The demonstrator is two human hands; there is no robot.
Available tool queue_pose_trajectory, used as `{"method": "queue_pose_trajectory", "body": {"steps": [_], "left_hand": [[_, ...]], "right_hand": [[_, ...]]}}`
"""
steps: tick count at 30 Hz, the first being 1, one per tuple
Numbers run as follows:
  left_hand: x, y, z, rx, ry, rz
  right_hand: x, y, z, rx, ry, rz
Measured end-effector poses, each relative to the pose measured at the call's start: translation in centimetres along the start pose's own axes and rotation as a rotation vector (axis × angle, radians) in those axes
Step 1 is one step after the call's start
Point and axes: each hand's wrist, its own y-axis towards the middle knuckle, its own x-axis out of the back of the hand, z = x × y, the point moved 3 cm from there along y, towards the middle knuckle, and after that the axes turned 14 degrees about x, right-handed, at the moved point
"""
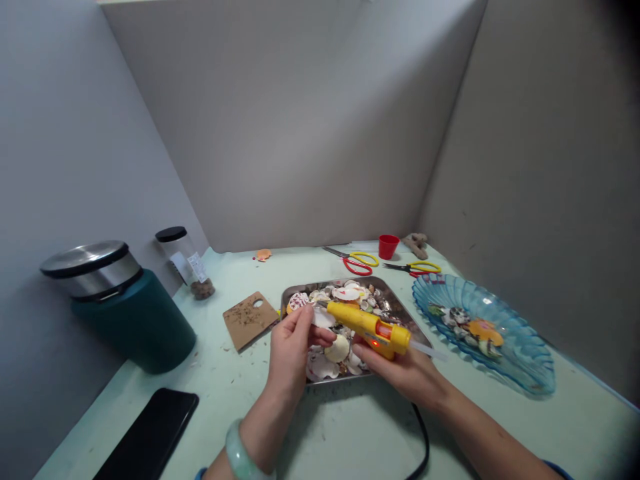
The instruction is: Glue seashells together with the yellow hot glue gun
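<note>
My right hand (400,373) is wrapped round the handle of a yellow hot glue gun (356,319). An orange light glows on its side, and a clear glue stick (429,350) sticks out of its back end. The nozzle points left, close to the fingertips of my left hand (291,343). Those fingers pinch a white shell (323,318), partly covered by them and the gun. Both hands are above a metal tray (397,300) filled with mixed seashells. Among them lie a pale yellow round shell (338,349) and a red-speckled scallop shell (299,301).
On the left stand a teal canister (133,320), a jar (187,263), a phone (150,433) and a brown card (250,321). Two pairs of scissors (364,259), a red cup (388,247) and driftwood (416,245) lie behind. A blue dish (525,347) holds shells. A black cord (424,437) trails in front.
</note>
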Motion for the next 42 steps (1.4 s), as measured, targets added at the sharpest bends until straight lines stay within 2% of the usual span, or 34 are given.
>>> {"method": "queue_pose_trajectory", "body": {"steps": [8,18,23,42], "left_hand": [[-0.09,-0.12,-0.09,-0.053,0.074,0.007],[0.27,0.08,0.24,-0.059,0.049,-0.016],[0.03,0.0,0.11,-0.064,0.068,-0.001],[0.65,0.16,0.3,-0.099,0.018,-0.081]], "right_hand": [[0.08,0.24,0.59,-0.001,-0.004,-0.011],[0.02,0.08,0.21,-0.031,0.011,-0.042],[-0.01,0.05,0.06,-0.031,-0.004,-0.015],[0.21,0.27,0.56,-0.04,0.063,-0.069]]}}
